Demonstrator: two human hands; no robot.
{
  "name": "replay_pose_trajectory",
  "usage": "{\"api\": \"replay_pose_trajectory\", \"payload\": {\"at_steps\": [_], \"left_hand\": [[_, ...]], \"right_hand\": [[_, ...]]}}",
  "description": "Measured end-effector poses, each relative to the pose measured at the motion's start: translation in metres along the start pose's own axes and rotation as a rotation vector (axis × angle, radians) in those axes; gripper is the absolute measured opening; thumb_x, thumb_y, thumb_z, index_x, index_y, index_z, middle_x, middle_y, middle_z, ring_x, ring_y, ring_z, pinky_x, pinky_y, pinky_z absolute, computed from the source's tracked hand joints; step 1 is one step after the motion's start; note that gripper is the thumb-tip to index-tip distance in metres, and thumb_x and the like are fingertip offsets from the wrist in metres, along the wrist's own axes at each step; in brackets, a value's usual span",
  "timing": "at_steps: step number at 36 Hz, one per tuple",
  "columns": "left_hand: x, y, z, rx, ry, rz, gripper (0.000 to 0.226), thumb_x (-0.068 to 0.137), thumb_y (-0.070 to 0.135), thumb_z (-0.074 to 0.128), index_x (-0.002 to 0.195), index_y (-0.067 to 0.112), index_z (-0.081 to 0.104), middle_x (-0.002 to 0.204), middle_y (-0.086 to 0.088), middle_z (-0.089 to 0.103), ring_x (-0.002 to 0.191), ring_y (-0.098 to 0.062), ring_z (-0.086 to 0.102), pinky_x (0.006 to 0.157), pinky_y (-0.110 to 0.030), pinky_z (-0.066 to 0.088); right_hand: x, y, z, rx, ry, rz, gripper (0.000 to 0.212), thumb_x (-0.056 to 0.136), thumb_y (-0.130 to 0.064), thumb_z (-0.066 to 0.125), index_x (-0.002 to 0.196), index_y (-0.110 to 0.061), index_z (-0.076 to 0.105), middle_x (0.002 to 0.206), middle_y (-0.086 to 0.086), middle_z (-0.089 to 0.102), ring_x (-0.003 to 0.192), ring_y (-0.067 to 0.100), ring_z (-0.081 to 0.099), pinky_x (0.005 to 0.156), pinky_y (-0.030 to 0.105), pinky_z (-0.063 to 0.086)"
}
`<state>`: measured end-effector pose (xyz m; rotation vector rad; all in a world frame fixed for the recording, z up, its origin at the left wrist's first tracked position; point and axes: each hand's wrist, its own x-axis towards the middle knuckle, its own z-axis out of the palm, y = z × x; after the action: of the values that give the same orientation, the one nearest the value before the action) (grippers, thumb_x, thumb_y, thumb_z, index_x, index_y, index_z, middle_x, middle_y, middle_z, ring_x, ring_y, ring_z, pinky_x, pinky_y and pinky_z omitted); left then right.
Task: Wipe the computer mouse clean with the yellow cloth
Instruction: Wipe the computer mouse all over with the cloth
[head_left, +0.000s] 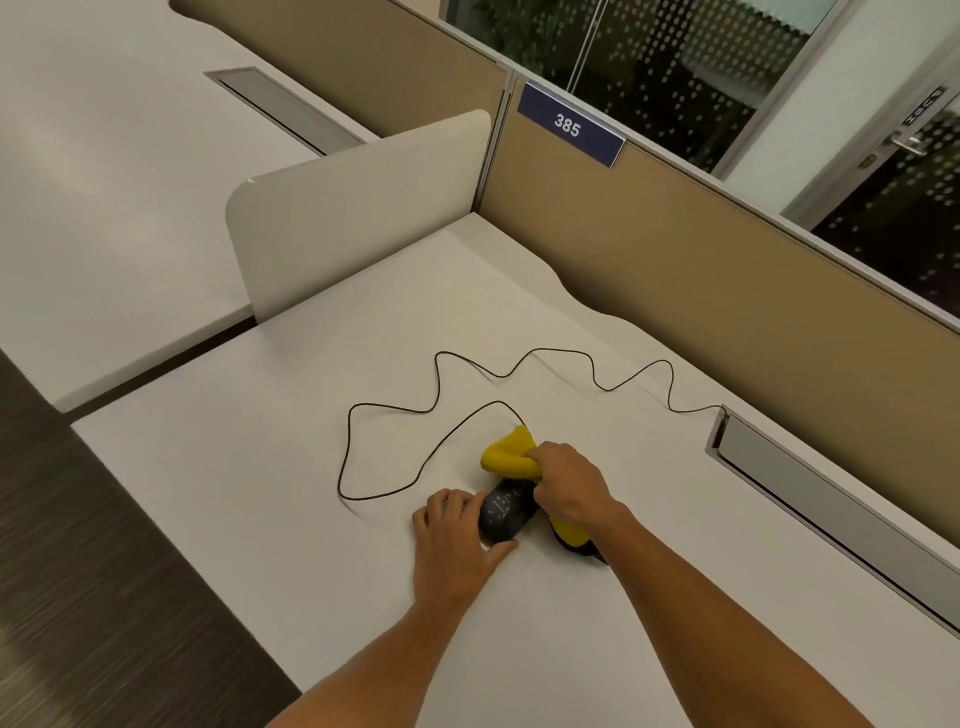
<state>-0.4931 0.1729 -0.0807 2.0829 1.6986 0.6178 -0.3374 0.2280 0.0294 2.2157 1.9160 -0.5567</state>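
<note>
A person is working at a white desk (260, 519), both bare forearms reaching in from the bottom edge of the view. The dark computer mouse (505, 512) is lying on the desk top a little right of the middle, between the two hands. The left hand (457, 540) is resting against the mouse's left side, palm down, its fingers lying close together along the mouse's flank and the thumb reaching around its near end, so the hand is bracing the mouse rather than lifting it. The right hand (569, 493) is sitting over the mouse's far right side with its fingers curled tight around the yellow cloth (506, 454), which is bunching out beyond the knuckles toward the far end of the mouse and also hanging out below the wrist, touching the desk just beside the mouse. A thin dark cable (436, 384) is running from under the cloth, looping widely across the desk to the left and then snaking away to the right toward a grey cable slot (810, 493) set in the desk surface. A tan partition (701, 275) is standing along the far edge of the desk, carrying a blue sign (569, 126) reading 385, and a white divider panel (353, 208) is rising at the desk's left side
</note>
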Motion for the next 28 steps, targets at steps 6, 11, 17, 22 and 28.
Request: {"api": "replay_pose_trajectory", "payload": {"at_steps": [6, 11, 17, 22, 28], "left_hand": [[0.000, -0.001, 0.001, -0.028, -0.004, -0.006, 0.065, 0.064, 0.074, 0.062, 0.110, 0.028, 0.059, 0.106, 0.008, 0.060, 0.107, -0.017, 0.047, 0.087, -0.033, 0.035], [0.001, -0.001, 0.000, -0.040, 0.000, -0.008, 0.061, 0.064, 0.073, 0.062, 0.106, 0.029, 0.059, 0.102, 0.009, 0.059, 0.105, -0.017, 0.046, 0.085, -0.033, 0.033], [0.000, -0.001, 0.002, 0.004, -0.010, -0.014, 0.062, 0.063, 0.072, 0.065, 0.105, 0.027, 0.060, 0.101, 0.007, 0.059, 0.106, -0.019, 0.048, 0.086, -0.035, 0.038], [0.000, 0.000, 0.001, -0.022, -0.003, -0.031, 0.060, 0.064, 0.066, 0.068, 0.108, 0.026, 0.059, 0.100, 0.006, 0.060, 0.107, -0.020, 0.048, 0.089, -0.036, 0.037], [0.000, 0.004, -0.001, -0.068, 0.044, -0.038, 0.060, 0.067, 0.068, 0.061, 0.112, 0.028, 0.058, 0.098, 0.007, 0.061, 0.104, -0.019, 0.049, 0.087, -0.035, 0.035]], "right_hand": [[-0.001, -0.004, -0.001, -0.038, -0.003, -0.046, 0.033, 0.082, -0.011, 0.059, 0.113, -0.019, 0.058, 0.116, 0.006, 0.059, 0.105, 0.026, 0.055, 0.082, 0.040, 0.051], [-0.007, -0.008, -0.001, -0.044, -0.004, -0.088, 0.034, 0.079, -0.009, 0.058, 0.112, -0.018, 0.060, 0.115, 0.004, 0.057, 0.106, 0.026, 0.053, 0.081, 0.043, 0.052], [-0.016, -0.011, 0.007, 0.041, 0.023, -0.107, 0.036, 0.074, -0.004, 0.057, 0.107, -0.017, 0.063, 0.111, 0.004, 0.059, 0.101, 0.026, 0.055, 0.081, 0.045, 0.052], [-0.023, -0.015, 0.010, 0.083, 0.021, -0.128, 0.034, 0.070, -0.002, 0.057, 0.102, -0.013, 0.063, 0.106, 0.007, 0.060, 0.096, 0.028, 0.057, 0.078, 0.043, 0.052], [-0.031, -0.015, 0.013, 0.206, 0.010, -0.097, 0.040, 0.073, 0.000, 0.056, 0.111, -0.010, 0.062, 0.112, 0.009, 0.061, 0.100, 0.029, 0.058, 0.084, 0.039, 0.050]]}}
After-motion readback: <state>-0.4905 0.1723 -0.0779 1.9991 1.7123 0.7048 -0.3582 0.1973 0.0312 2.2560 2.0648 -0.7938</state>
